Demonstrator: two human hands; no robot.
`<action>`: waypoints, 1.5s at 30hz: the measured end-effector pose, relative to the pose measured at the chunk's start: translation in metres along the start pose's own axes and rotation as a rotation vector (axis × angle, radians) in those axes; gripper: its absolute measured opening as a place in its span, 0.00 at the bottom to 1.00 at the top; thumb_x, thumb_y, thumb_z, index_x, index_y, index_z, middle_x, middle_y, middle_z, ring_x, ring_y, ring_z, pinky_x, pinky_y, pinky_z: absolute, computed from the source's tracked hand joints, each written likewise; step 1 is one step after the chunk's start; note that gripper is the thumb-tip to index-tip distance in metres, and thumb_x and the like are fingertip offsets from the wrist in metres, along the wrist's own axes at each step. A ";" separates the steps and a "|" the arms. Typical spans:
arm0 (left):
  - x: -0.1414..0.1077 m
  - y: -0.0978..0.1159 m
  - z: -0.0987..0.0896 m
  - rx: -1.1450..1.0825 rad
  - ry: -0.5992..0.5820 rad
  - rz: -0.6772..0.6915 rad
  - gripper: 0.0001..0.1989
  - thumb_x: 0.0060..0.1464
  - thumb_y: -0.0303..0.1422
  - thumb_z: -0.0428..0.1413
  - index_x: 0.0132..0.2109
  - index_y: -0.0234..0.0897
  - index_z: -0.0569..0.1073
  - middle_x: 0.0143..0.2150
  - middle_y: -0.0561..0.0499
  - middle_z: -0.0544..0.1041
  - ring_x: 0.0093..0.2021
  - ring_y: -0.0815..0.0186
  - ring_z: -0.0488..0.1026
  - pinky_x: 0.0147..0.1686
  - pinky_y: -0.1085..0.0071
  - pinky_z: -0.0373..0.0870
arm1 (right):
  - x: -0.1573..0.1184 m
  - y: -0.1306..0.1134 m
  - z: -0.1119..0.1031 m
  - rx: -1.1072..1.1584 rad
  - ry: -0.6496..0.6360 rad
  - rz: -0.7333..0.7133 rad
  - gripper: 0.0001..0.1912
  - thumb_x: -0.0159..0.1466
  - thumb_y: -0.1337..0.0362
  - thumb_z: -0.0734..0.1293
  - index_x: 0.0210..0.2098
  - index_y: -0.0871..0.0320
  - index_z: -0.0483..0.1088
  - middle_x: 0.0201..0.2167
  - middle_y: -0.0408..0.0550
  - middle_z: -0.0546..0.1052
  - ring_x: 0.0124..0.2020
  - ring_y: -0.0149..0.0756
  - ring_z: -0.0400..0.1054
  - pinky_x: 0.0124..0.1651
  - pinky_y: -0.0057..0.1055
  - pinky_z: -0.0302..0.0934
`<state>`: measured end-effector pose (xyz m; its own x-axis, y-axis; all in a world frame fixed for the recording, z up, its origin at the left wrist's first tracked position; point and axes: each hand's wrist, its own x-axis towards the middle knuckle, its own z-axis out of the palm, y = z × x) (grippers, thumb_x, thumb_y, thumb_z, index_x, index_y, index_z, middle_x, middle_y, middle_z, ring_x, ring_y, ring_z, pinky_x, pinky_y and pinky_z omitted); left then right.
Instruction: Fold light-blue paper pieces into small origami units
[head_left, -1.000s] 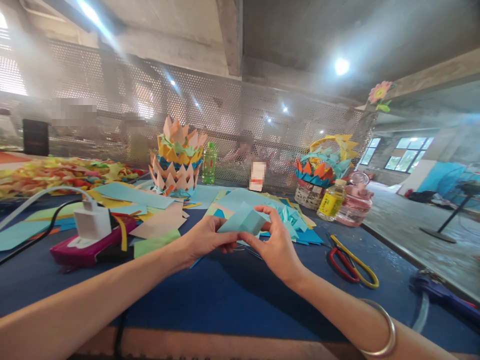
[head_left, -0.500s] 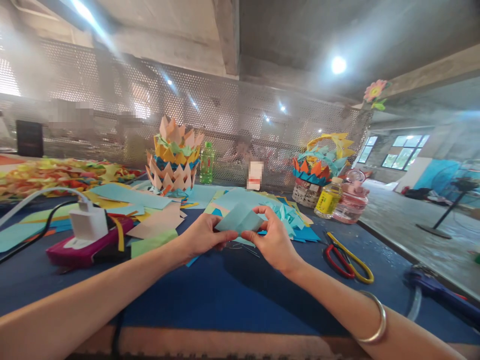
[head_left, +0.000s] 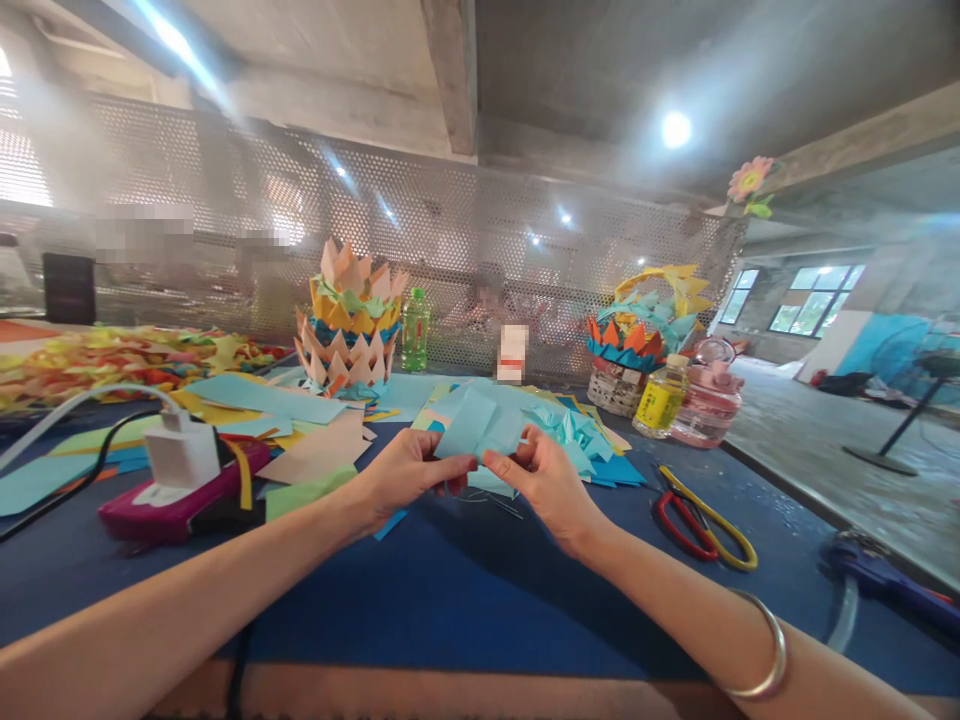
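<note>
A folded light blue paper (head_left: 480,422) is held up over the blue table (head_left: 450,600) between my two hands. My left hand (head_left: 416,465) pinches its lower left side, thumb in front. On the lower right, my right hand (head_left: 544,478) grips it with thumb and fingers. The two thumb tips lie close together at the paper's bottom edge. Behind it are a stack of coloured sheets and a cluster of folded light blue pieces (head_left: 574,432).
Scissors (head_left: 705,520), a glue gun (head_left: 885,575), a yellow-labelled bottle (head_left: 661,396) and a pink jug (head_left: 705,405) are right. A paper basket (head_left: 626,360) stands behind. Left are a power strip (head_left: 180,500), loose sheets (head_left: 315,452), a tiered paper piece (head_left: 352,325) and a green bottle (head_left: 415,330).
The light blue paper has changed shape between my hands, its left part now raised into an upright flap. My right fingers have curled lower behind it. The view has shifted slightly.
</note>
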<state>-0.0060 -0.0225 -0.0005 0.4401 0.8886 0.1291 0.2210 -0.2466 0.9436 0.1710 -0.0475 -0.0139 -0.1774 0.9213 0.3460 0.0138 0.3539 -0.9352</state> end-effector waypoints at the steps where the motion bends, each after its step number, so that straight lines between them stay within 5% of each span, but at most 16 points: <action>1: 0.000 0.001 0.000 -0.001 -0.010 0.003 0.15 0.45 0.42 0.57 0.23 0.32 0.71 0.20 0.51 0.72 0.21 0.71 0.66 0.24 0.75 0.62 | -0.001 0.000 0.001 0.008 -0.043 0.007 0.16 0.55 0.56 0.67 0.39 0.59 0.65 0.31 0.46 0.76 0.34 0.36 0.70 0.42 0.35 0.63; 6: -0.002 0.002 0.001 0.061 -0.058 0.072 0.11 0.48 0.37 0.56 0.33 0.31 0.73 0.28 0.49 0.73 0.27 0.69 0.69 0.26 0.74 0.64 | 0.000 0.001 0.001 -0.048 -0.021 0.034 0.10 0.56 0.60 0.64 0.33 0.60 0.71 0.30 0.46 0.76 0.34 0.35 0.69 0.40 0.32 0.61; 10: -0.006 0.005 0.001 0.126 0.078 0.310 0.25 0.47 0.28 0.55 0.54 0.37 0.62 0.45 0.46 0.69 0.38 0.67 0.69 0.36 0.71 0.68 | 0.006 0.002 -0.007 -0.114 0.094 0.102 0.08 0.53 0.63 0.64 0.29 0.62 0.71 0.26 0.45 0.75 0.30 0.33 0.67 0.35 0.29 0.59; 17: -0.011 0.012 0.001 0.423 0.030 0.549 0.30 0.46 0.17 0.44 0.56 0.43 0.62 0.53 0.46 0.63 0.49 0.64 0.63 0.44 0.70 0.65 | 0.006 0.003 -0.008 -0.069 0.071 0.116 0.06 0.51 0.66 0.64 0.27 0.61 0.71 0.24 0.45 0.75 0.27 0.32 0.66 0.33 0.29 0.58; 26: -0.004 0.005 -0.003 0.517 0.046 0.496 0.08 0.53 0.29 0.50 0.36 0.39 0.74 0.33 0.51 0.66 0.34 0.68 0.66 0.39 0.71 0.63 | 0.006 0.000 -0.007 -0.039 0.047 0.097 0.03 0.51 0.67 0.66 0.25 0.61 0.70 0.23 0.42 0.74 0.27 0.28 0.65 0.33 0.26 0.57; 38: 0.001 0.002 0.001 0.226 0.082 0.222 0.12 0.47 0.37 0.58 0.37 0.33 0.73 0.27 0.52 0.73 0.26 0.70 0.67 0.28 0.74 0.63 | 0.002 0.003 -0.004 -0.021 -0.054 0.084 0.12 0.51 0.58 0.70 0.29 0.61 0.70 0.26 0.45 0.76 0.28 0.31 0.69 0.35 0.29 0.60; 45: 0.004 -0.003 0.003 -0.048 0.072 0.245 0.20 0.43 0.31 0.61 0.43 0.36 0.64 0.32 0.53 0.73 0.29 0.69 0.71 0.31 0.72 0.66 | 0.002 0.006 -0.002 0.007 -0.083 0.071 0.15 0.50 0.57 0.70 0.32 0.62 0.71 0.28 0.46 0.76 0.30 0.33 0.69 0.36 0.30 0.61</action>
<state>-0.0025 -0.0196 -0.0041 0.4118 0.8302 0.3758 0.0732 -0.4412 0.8944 0.1724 -0.0435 -0.0185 -0.2571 0.9273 0.2720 0.0221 0.2870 -0.9577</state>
